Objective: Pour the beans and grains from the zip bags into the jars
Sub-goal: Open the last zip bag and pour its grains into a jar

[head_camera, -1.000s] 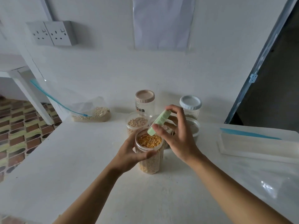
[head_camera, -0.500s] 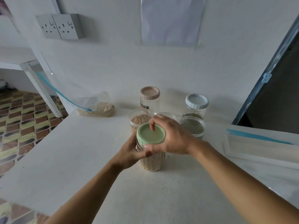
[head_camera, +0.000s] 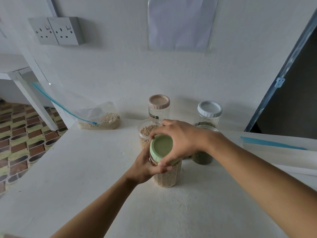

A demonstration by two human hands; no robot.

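Gripping the rim of the green lid (head_camera: 161, 146) with curled fingers and thumb, the right hand (head_camera: 180, 140) now has it lying flat on the mouth of the front jar (head_camera: 167, 176). A second ago the same lid was held tilted on edge above the open mouth, with yellow split beans showing inside. The left hand (head_camera: 145, 167) wraps the jar's upper body just under the lid, as it did before. This jar stands upright on the counter (head_camera: 85, 169), long axis vertical and mouth up, its clear wall showing yellowish beans. Just behind it an open jar (head_camera: 147, 133) holds pale round beans. To the right, partly hidden by the right wrist, a second open jar (head_camera: 202, 158) holds dark green grains. Further back stand a pink-lidded jar (head_camera: 159, 107) and a white-lidded jar (head_camera: 209, 111) with dark green grains in its bottom. A zip bag (head_camera: 99, 119) of pale grain leans against the wall at the left, its blue seal slanting up leftward.
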